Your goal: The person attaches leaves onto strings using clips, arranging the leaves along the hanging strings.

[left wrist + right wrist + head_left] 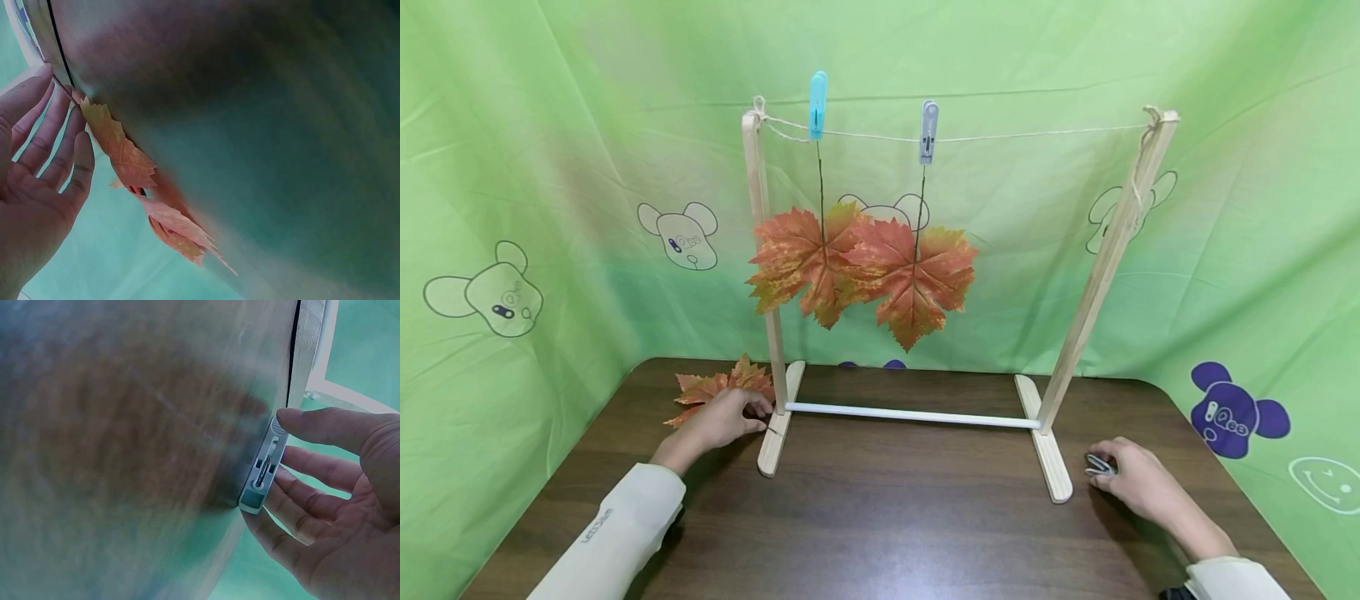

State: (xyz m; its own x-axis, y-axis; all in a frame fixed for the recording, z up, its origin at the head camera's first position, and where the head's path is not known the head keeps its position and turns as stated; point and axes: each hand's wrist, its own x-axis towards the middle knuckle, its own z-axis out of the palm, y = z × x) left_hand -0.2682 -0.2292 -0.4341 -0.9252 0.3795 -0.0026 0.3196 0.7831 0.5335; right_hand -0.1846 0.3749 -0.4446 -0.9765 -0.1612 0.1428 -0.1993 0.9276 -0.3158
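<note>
My left hand (722, 419) is over the near side of an orange maple leaf (700, 388) lying on the table. In the left wrist view its fingers are fairly straight, with the thumb tip at the leaf's thin stem (67, 89). In the head view a gap shows between thumb and forefinger. At the right, my right hand (1138, 481) holds a grey clothespin (265, 465) between thumb and fingers, low by the tabletop. Two more maple leaves hang by their stems from a string (1022, 135), one under a blue clothespin (817, 106), the other under a grey clothespin (928, 132).
A wooden stand carries the string between its left post (757, 179) and right post (1108, 271). A white rod (917, 415) joins the two posts low down. My left hand is beside the left foot (772, 450); the right foot (1052, 467) is near my right hand. Green cloth (1000, 50) surrounds the table.
</note>
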